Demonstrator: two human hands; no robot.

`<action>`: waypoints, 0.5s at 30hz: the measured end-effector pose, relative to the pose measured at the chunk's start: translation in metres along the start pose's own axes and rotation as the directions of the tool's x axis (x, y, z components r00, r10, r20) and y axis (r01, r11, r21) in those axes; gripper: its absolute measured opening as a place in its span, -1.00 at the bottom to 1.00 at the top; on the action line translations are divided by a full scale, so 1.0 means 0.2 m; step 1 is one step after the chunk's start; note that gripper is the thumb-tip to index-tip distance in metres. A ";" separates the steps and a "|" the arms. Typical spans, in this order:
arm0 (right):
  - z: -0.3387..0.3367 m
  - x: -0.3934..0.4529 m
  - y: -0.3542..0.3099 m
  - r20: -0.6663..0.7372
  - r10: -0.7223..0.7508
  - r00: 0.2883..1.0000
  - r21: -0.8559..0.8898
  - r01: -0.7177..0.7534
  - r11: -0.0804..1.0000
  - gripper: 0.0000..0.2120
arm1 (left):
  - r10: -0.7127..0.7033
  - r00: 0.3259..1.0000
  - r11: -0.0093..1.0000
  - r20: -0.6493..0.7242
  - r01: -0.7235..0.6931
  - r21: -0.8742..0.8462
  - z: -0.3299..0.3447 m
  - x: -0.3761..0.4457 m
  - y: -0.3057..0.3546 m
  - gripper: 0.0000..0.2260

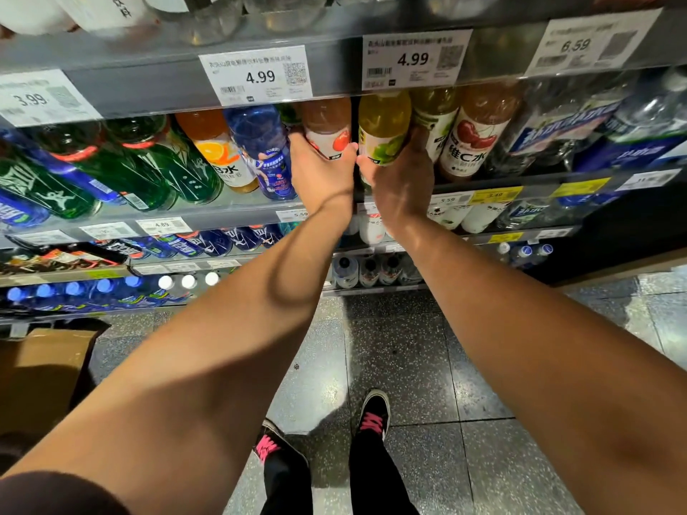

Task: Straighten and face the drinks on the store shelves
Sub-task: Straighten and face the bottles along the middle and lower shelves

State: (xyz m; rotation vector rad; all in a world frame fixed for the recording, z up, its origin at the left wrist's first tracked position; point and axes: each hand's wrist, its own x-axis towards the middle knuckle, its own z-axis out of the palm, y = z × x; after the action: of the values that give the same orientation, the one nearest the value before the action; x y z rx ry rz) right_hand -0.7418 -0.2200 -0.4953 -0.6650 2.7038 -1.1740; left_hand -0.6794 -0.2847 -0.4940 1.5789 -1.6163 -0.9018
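On the middle shelf, my left hand grips a peach-coloured bottle with a red fruit label, thumb on its right side. My right hand wraps around a yellow-green bottle with a lime label right beside it. The thumbs of both hands nearly touch between the two bottles. To the left stand a blue bottle and an orange bottle. To the right are another yellow-green bottle and a cherry-labelled bottle. The lower parts of both held bottles are hidden behind my hands.
Green bottles fill the shelf's left part, clear water bottles its right. Price tags hang on the upper shelf edge. Lower shelves hold more drinks. A cardboard box sits on the floor at left; my shoes stand on the tiles.
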 end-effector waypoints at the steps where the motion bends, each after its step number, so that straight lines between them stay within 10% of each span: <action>1: 0.00 0.00 0.01 -0.004 0.008 1.000 0.052 -0.008 0.999 -0.24 | 0.005 1.000 1.000 0.002 -0.005 -0.022 -0.01 -0.02 -0.01 -0.47; 15: 0.11 0.00 -0.14 0.311 -0.078 0.947 0.187 0.019 0.982 -0.26 | -0.114 0.990 0.902 -0.079 0.070 -0.426 -0.45 -0.24 -0.15 -0.30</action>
State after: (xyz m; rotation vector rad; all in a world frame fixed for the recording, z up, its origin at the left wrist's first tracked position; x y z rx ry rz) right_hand -0.7273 -0.2508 -0.4905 -0.8184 2.2963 -1.1906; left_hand -0.5863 -0.2383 -0.4748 1.3756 -1.1815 -1.1167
